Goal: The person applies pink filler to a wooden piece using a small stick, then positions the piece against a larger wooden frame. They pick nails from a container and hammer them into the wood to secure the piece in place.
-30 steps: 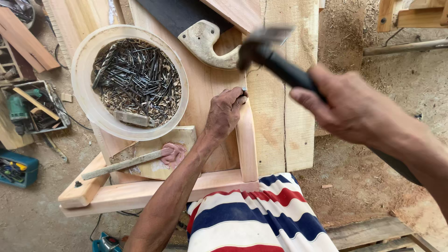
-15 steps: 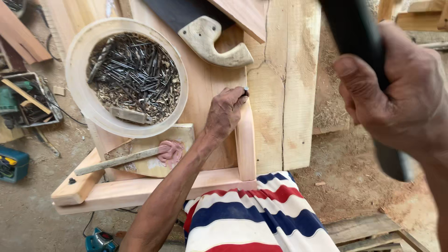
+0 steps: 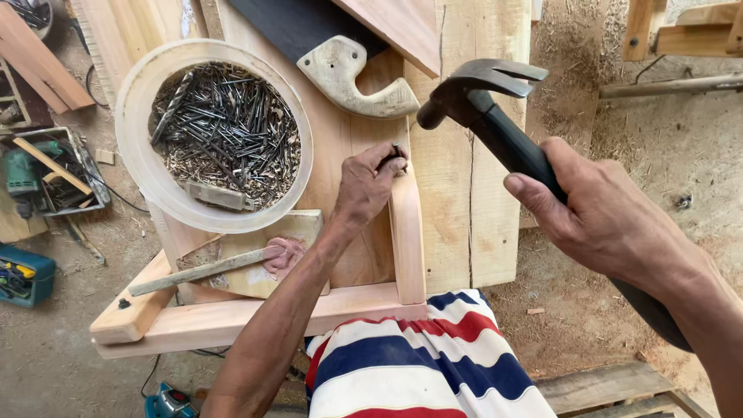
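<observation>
My right hand [image 3: 600, 224] grips the black handle of a claw hammer [image 3: 484, 108], whose head hangs just above and to the right of my left hand. My left hand [image 3: 368, 184] pinches a small nail at the top of a narrow curved wooden piece [image 3: 408, 240]. That piece stands on the pale wooden frame [image 3: 232, 317] lying across the boards. The nail itself is mostly hidden by my fingers.
A round translucent tub [image 3: 139, 116] full of nails sits left of my hand. A handsaw with a pale wooden handle [image 3: 348, 77] lies above. A putty knife [image 3: 201, 271] with pinkish filler rests on a board. Tool trays [image 3: 46, 166] stand on the dirt floor at left. Striped cloth [image 3: 433, 364] covers my lap.
The hammer was raised high half a second ago and has swung back down to just above the nail. My left hand has stayed in place on the curved piece.
</observation>
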### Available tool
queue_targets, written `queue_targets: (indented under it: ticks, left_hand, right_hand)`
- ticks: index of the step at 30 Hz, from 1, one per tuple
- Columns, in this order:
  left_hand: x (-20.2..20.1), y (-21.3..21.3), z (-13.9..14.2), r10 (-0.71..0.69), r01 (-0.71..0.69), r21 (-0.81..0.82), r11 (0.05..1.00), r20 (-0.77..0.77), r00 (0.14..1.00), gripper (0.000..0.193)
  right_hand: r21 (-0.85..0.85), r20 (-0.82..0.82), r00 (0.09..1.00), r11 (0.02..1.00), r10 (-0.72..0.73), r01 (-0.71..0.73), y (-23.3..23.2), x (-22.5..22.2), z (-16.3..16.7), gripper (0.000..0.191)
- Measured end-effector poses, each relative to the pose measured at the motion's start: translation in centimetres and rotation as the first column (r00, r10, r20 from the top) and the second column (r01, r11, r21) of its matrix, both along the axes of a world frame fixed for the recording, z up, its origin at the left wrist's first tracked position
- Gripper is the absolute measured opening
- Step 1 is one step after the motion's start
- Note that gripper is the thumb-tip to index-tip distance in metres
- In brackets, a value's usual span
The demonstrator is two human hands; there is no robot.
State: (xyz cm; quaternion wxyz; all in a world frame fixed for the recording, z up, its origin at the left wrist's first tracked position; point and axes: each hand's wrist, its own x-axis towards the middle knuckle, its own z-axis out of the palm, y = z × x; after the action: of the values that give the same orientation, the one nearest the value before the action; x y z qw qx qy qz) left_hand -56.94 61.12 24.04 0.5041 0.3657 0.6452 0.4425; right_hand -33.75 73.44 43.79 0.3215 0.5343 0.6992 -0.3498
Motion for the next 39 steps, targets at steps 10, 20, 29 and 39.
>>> queue_targets:
  ticks: [10, 20, 29, 39]
  left_hand:
    - [0.8, 0.4, 1.7, -0.053, 0.084, 0.118, 0.989, -0.241, 0.969, 0.003]
    - [1.1, 0.3, 1.8, -0.069, 0.103, 0.121, 0.987, -0.254, 0.965, 0.003]
    - [1.1, 1.2, 0.6, -0.042, 0.12, 0.196, 0.973, -0.364, 0.931, 0.01]
    - [-11.4, -7.8, 1.7, 0.251, -0.364, -0.061, 0.929, -0.62, 0.744, 0.005]
  right_hand:
    - [-0.007, -0.009, 0.999, 0.999, 0.054, -0.054, 0.9, -2.5, 0.0, 0.044]
    - [-0.106, 0.017, 1.0, 0.994, -0.006, 0.008, 3.1, -8.5, 4.6, 0.043]
    - [-0.097, 0.081, 0.995, 0.994, 0.056, -0.048, 2.9, -5.0, 0.7, 0.042]
    - [0.106, -0.259, 0.838, 0.849, -0.48, 0.518, -9.7, 9.1, -5.9, 0.031]
